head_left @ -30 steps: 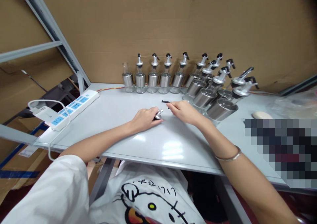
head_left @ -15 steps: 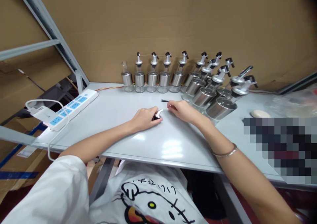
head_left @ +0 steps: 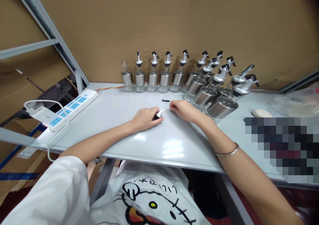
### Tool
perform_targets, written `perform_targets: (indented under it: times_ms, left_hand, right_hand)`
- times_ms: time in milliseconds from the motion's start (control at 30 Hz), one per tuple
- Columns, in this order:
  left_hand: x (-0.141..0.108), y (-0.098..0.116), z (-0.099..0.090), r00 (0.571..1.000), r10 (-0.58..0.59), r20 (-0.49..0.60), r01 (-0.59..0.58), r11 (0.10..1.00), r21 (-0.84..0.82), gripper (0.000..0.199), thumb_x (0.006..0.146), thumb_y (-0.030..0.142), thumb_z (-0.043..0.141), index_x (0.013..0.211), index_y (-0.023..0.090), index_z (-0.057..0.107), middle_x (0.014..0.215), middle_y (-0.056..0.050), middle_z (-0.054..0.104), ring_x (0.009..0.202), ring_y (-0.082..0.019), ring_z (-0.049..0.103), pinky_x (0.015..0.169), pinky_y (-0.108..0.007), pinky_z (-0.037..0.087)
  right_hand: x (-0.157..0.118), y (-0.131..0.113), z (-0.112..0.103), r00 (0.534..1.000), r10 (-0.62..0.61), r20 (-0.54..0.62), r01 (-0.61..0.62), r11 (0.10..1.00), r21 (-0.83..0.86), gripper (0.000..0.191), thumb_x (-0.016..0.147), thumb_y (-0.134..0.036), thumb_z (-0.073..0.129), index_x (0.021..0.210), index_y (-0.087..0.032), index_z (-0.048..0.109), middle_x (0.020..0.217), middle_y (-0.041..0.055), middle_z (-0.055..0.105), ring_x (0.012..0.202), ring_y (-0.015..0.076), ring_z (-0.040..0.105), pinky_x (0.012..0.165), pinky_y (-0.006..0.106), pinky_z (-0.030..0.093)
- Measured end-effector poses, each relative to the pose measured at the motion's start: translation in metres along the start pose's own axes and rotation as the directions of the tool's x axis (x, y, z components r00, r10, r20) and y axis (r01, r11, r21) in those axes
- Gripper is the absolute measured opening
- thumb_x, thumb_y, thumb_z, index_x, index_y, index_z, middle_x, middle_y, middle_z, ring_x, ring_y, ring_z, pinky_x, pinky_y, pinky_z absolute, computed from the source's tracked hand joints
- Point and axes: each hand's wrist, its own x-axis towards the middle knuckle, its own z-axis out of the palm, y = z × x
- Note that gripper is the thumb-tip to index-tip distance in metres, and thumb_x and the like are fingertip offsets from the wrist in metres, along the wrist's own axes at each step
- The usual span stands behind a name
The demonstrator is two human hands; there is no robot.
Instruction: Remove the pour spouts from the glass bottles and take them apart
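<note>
My left hand (head_left: 147,118) is wrapped round a silver and black pour spout (head_left: 159,113), low over the tabletop. The spout's silver tip points up and right, out of the fingers. To the right, my right hand (head_left: 181,110) has its fingers curled together; whether something small is between them is hidden. A small black lever piece (head_left: 165,101) lies on the table just left of the right fingertips, apart from them. Behind the hands stands a bottle without a spout (head_left: 128,79), glass with a steel sleeve, at the left end of a row.
Several steel-sleeved bottles with pour spouts (head_left: 164,79) line the back, and more cluster at the right (head_left: 222,107). A white power strip (head_left: 74,109) with a plugged cable lies at the left. A pale oval object (head_left: 261,113) and clear plastic bag (head_left: 294,102) sit at the right.
My right hand has shifted slightly right, away from the black lever piece, and its fingers have curled in more. My left hand still holds the spout in nearly the same place.
</note>
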Motion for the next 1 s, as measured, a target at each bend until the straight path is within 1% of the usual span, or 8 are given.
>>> perform_targets:
  times_ms: [100, 200, 300, 467, 533, 700, 867, 1000]
  left_hand:
    - [0.000, -0.001, 0.001, 1.000, 0.004, 0.000, -0.004, 1.000, 0.009, 0.027, 0.089, 0.043, 0.051, 0.099, 0.019, 0.054, 0.084, -0.003, 0.069, 0.075, -0.021, 0.065, 0.066, -0.028, 0.043]
    - [0.000, -0.001, 0.001, 1.000, 0.003, 0.003, -0.003, 1.000, 0.009, 0.026, 0.090, 0.043, 0.050, 0.099, 0.019, 0.055, 0.086, -0.003, 0.069, 0.076, -0.021, 0.065, 0.066, -0.028, 0.043]
    - [-0.001, -0.001, 0.001, 1.000, 0.004, 0.003, -0.004, 1.000, 0.005, 0.026, 0.090, 0.042, 0.050, 0.100, 0.019, 0.055, 0.088, -0.003, 0.070, 0.078, -0.021, 0.066, 0.067, -0.028, 0.043]
    - [0.000, -0.001, 0.001, 1.000, 0.005, 0.000, -0.005, 1.000, -0.001, 0.027, 0.090, 0.042, 0.050, 0.102, 0.018, 0.056, 0.089, -0.004, 0.070, 0.079, -0.023, 0.066, 0.068, -0.030, 0.044]
    - [0.000, -0.001, 0.001, 1.000, 0.006, -0.002, -0.006, 1.000, -0.005, 0.027, 0.090, 0.042, 0.051, 0.102, 0.018, 0.056, 0.089, -0.004, 0.070, 0.079, -0.023, 0.066, 0.068, -0.030, 0.044]
    - [0.000, -0.001, 0.000, 1.000, -0.004, 0.010, 0.004, 1.000, -0.006, 0.027, 0.090, 0.042, 0.050, 0.102, 0.019, 0.056, 0.089, -0.004, 0.070, 0.079, -0.022, 0.066, 0.068, -0.029, 0.044]
    - [0.001, 0.000, 0.001, 1.000, -0.005, 0.012, 0.005, 1.000, -0.005, 0.027, 0.090, 0.042, 0.051, 0.102, 0.018, 0.056, 0.088, -0.004, 0.070, 0.080, -0.023, 0.066, 0.069, -0.030, 0.044]
    - [0.001, -0.001, 0.003, 1.000, -0.002, 0.007, 0.002, 1.000, -0.012, 0.028, 0.089, 0.043, 0.051, 0.103, 0.019, 0.057, 0.087, -0.004, 0.069, 0.079, -0.023, 0.066, 0.070, -0.030, 0.045]
  right_hand:
    - [0.001, 0.001, 0.001, 0.999, 0.023, 0.037, -0.022, 1.000, -0.009, 0.019, 0.086, -0.009, 0.044, 0.087, -0.015, 0.062, 0.074, 0.0056, 0.065, 0.066, 0.0148, 0.055, 0.067, 0.023, 0.039]
    - [0.002, 0.004, 0.002, 0.997, 0.071, 0.037, -0.070, 0.997, -0.032, 0.022, 0.089, -0.009, 0.042, 0.095, -0.014, 0.063, 0.076, 0.0058, 0.067, 0.068, 0.0145, 0.058, 0.068, 0.022, 0.040]
    - [0.003, 0.005, 0.002, 0.994, 0.103, 0.044, -0.101, 0.994, -0.038, 0.022, 0.090, -0.011, 0.044, 0.098, -0.014, 0.065, 0.082, 0.0074, 0.070, 0.074, 0.0153, 0.061, 0.072, 0.022, 0.041]
    - [0.002, 0.003, 0.002, 0.994, 0.102, 0.027, -0.101, 0.994, -0.044, 0.025, 0.092, -0.014, 0.042, 0.099, -0.014, 0.066, 0.094, 0.0107, 0.071, 0.086, 0.0189, 0.064, 0.077, 0.024, 0.042]
    - [0.002, 0.003, 0.003, 0.997, 0.082, 0.006, -0.081, 0.996, -0.044, 0.027, 0.092, -0.013, 0.040, 0.102, -0.014, 0.065, 0.094, 0.0107, 0.071, 0.086, 0.0193, 0.063, 0.078, 0.025, 0.042]
    - [0.001, 0.005, 0.006, 0.997, -0.036, -0.065, 0.033, 0.998, -0.053, 0.030, 0.086, -0.010, 0.045, 0.110, -0.013, 0.063, 0.101, 0.0110, 0.066, 0.083, 0.0188, 0.062, 0.079, 0.027, 0.044]
    - [0.002, 0.003, 0.012, 0.985, -0.137, -0.101, 0.133, 0.990, -0.048, 0.031, 0.093, -0.020, 0.041, 0.112, -0.017, 0.065, 0.104, 0.0109, 0.061, 0.088, 0.0211, 0.061, 0.082, 0.031, 0.046]
    - [0.004, 0.001, 0.016, 0.981, -0.173, -0.090, 0.166, 0.983, -0.077, 0.035, 0.094, -0.022, 0.041, 0.123, -0.019, 0.061, 0.105, 0.0119, 0.060, 0.094, 0.0239, 0.060, 0.084, 0.034, 0.046]
